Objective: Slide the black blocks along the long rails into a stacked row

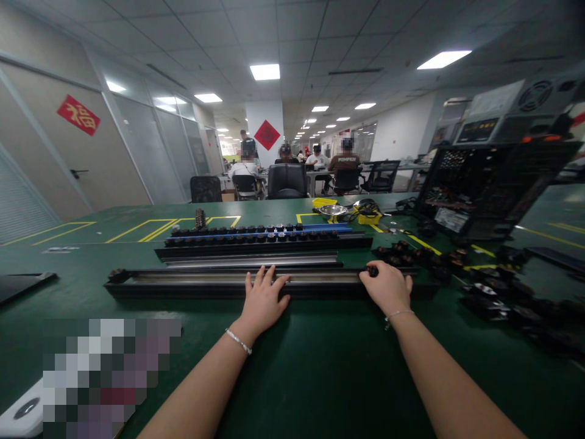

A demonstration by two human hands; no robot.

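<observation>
A long black channel with a pale metal inner strip [192, 278] lies across the table before me. My left hand [262, 299] rests on its middle, fingers spread and holding nothing. Farther right, my right hand [389, 288] is closed around a small dark part [373, 271] at the channel; the fingers hide most of it. Another small black part [119, 275] sits at the channel's left end. Just behind lies a shorter silver rail [251, 261]. Beyond that, a blue rail [320, 227] stands among rows of small black wheel-like pieces [219, 238].
Piles of small black parts [516, 305] lie on the right. An opened computer case [484, 189] stands at the back right. Near the far edge are a metal bowl [333, 210] and a yellow tray [323, 202]. A phone-like white object [22, 408] lies front left. People sit beyond the table.
</observation>
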